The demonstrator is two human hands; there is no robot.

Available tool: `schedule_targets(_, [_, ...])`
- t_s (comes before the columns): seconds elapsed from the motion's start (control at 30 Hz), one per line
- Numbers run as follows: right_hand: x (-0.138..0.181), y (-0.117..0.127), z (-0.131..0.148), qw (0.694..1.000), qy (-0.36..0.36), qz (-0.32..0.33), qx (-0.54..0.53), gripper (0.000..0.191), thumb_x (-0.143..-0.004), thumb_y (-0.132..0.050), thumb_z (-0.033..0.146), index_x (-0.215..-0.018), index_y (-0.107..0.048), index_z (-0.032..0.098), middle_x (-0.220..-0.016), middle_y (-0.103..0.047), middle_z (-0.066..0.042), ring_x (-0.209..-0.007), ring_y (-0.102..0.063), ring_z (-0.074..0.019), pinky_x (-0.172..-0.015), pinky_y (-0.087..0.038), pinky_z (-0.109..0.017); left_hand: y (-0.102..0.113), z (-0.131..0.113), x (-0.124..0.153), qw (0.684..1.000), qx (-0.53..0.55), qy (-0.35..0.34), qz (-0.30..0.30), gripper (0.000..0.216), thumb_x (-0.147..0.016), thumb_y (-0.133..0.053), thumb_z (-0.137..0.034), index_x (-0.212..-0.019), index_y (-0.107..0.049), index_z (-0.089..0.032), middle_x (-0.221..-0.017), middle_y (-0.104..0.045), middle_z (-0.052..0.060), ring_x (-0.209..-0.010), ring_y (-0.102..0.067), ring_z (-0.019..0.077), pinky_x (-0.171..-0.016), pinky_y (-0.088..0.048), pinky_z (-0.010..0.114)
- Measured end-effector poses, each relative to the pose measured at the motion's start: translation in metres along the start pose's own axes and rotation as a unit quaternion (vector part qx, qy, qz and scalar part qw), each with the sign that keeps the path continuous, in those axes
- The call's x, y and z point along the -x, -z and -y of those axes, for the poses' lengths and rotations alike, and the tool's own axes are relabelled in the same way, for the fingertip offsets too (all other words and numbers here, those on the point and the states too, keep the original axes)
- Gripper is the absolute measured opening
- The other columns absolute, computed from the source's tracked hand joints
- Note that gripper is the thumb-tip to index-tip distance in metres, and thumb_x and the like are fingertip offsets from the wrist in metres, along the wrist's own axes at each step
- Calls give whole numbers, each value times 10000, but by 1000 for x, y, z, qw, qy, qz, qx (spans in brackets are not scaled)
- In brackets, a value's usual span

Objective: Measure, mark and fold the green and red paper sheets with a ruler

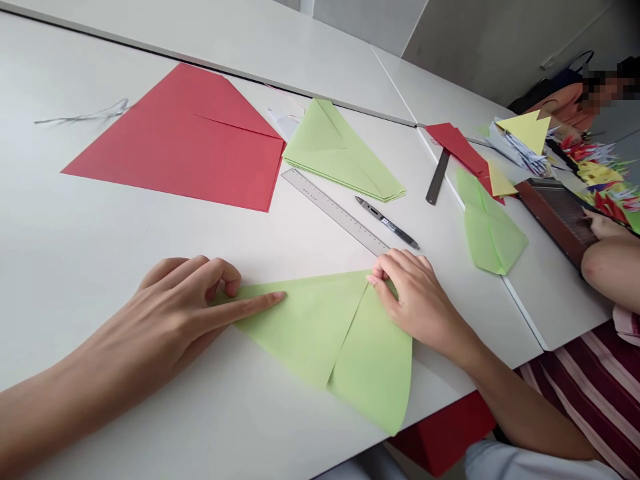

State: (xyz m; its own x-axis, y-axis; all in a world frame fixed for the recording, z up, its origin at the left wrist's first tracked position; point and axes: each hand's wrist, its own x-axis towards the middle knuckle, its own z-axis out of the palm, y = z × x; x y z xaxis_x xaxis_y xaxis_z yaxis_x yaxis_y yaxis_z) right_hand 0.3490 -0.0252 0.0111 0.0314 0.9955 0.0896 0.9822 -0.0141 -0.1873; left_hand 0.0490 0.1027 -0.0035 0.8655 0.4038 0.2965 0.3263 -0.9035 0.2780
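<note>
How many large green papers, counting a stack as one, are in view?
3: a paper under the left hand and right hand, a stack beyond the ruler, a folded sheet across the table seam at right. More may be hidden.

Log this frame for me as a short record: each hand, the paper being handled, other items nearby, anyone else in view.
Paper in hand: folded green sheet, a flap edge crossing it
Left hand: on the sheet's left end, one finger stretched along it
Right hand: thumb and fingertips pinched at the upper edge
Beyond the sheet: clear ruler, pen, green paper stack
Farther left: large red paper
Other people: one at right, hand at a brown-edged board; another farther back
</note>
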Motion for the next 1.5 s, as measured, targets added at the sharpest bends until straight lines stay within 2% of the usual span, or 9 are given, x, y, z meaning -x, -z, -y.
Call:
schedule_targets(0.27, [5, -1, 6, 995, 53, -61, 60, 71, -944, -487, 146, -933, -530, 201, -889, -616, -66, -836, -588, -242, -722, -423, -396, 9, -33, -5, 978, -188, -91, -11, 526, -891, -314, 12, -1196, -676, -217, -968, -678, 47, -871, -579, 217, -830, -433, 363])
schedule_targets(0.37, [10, -3, 13, 983, 152, -89, 50, 349, -903, -438, -16, -1134, -610, 180, -1076, -662, -118, -1018, -615, -274, -825, -486, -430, 2, -56, -3, 973, -220, -74, -1, 428, -799, -417, 17, -1033, -745, -127, -1030, -681, 98, -849, -568, 224, -815, -483, 358])
schedule_targets(0.47, [18, -8, 15, 969, 239, -64, -4, 594, -862, -372, -112, -1356, -546, 170, -1315, -619, -112, -1283, -529, -252, -1031, -475, -416, -9, -73, 2, 977, -209, -37, -14, 327, -710, -486, -26, -845, -777, -90, -1117, -650, 161, -935, -547, 265, -872, -497, 387])
schedule_targets(0.67, [35, -18, 13, 972, 233, 4, -43, 599, -944, -417, 62, -1531, -336, 153, -1555, -405, -77, -1448, -359, -257, -1181, -380, -463, -17, -87, 9, 970, -239, -28, 32, 408, -729, -560, -209, -1050, -763, -59, -1182, -614, 205, -1061, -507, 368, -926, -487, 507])
schedule_targets(0.77, [37, -20, 15, 972, 226, -20, -52, 580, -961, -487, 139, -1526, -355, 161, -1531, -441, -90, -1426, -397, -281, -1170, -398, -494, -17, -88, 10, 970, -238, -21, 30, 428, -750, -557, -225, -1095, -746, -57, -1183, -610, 208, -1076, -517, 368, -926, -492, 516])
schedule_targets(0.97, [35, -21, 18, 969, 231, -50, -70, 569, -944, -550, 130, -1495, -414, 169, -1471, -517, -92, -1394, -445, -289, -1141, -442, -504, -20, -89, 13, 975, -222, -17, 27, 309, -761, -569, -235, -936, -784, -98, -1284, -595, 217, -1164, -532, 403, -942, -518, 526])
schedule_targets(1.17, [29, -20, 20, 964, 229, -95, -95, 573, -897, -599, 28, -1444, -476, 145, -1358, -624, -93, -1338, -517, -249, -1121, -474, -454, -19, -88, 14, 968, -249, -27, 13, 406, -767, -532, -194, -1095, -740, -72, -1333, -601, 202, -1258, -523, 408, -958, -535, 502])
schedule_targets(1.33, [30, -20, 16, 965, 251, -23, -67, 532, -941, -597, 183, -1454, -462, 151, -1481, -503, -122, -1443, -362, -310, -1147, -399, -567, -22, -87, 16, 972, -235, -11, -5, 525, -783, -494, -175, -1259, -640, -7, -1383, -565, 212, -1307, -496, 394, -1044, -463, 490])
schedule_targets(1.5, [30, -16, 14, 963, 259, 46, -57, 516, -980, -527, 389, -1467, -459, 233, -1612, -277, -125, -1492, -212, -372, -1130, -323, -673, -21, -86, 21, 991, -127, 21, -22, 618, -867, -446, -332, -1441, -488, -107, -1462, -495, 191, -1392, -405, 402, -1130, -350, 544])
